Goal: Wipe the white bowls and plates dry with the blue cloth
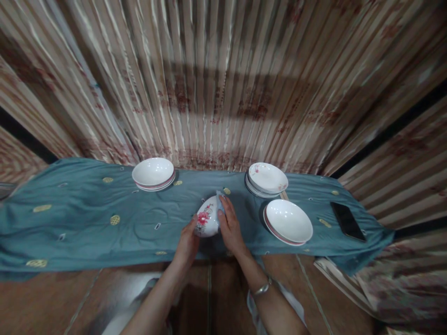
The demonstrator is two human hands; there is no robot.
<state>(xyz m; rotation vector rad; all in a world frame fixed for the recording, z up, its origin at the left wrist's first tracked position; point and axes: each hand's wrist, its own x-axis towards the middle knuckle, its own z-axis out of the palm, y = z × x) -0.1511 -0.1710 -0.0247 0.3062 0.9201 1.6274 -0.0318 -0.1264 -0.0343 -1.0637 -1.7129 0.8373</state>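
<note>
A white bowl with a red flower print (206, 217) is tilted up over the middle of the cloth-covered table. My left hand (189, 237) grips its left edge, the fingers partly hidden behind it. My right hand (229, 224) presses a light blue cloth (220, 201) against the bowl's right side. Most of the cloth is covered by the fingers. To the right, a stack of white bowls (288, 221) stands closest to my right hand.
A stack of white bowls (153, 172) stands at the back left. Flower-printed plates (268, 177) are stacked at the back right. A black phone (348, 220) lies near the right end of the teal tablecloth (84, 218). Pleated curtains (216, 93) hang behind the table.
</note>
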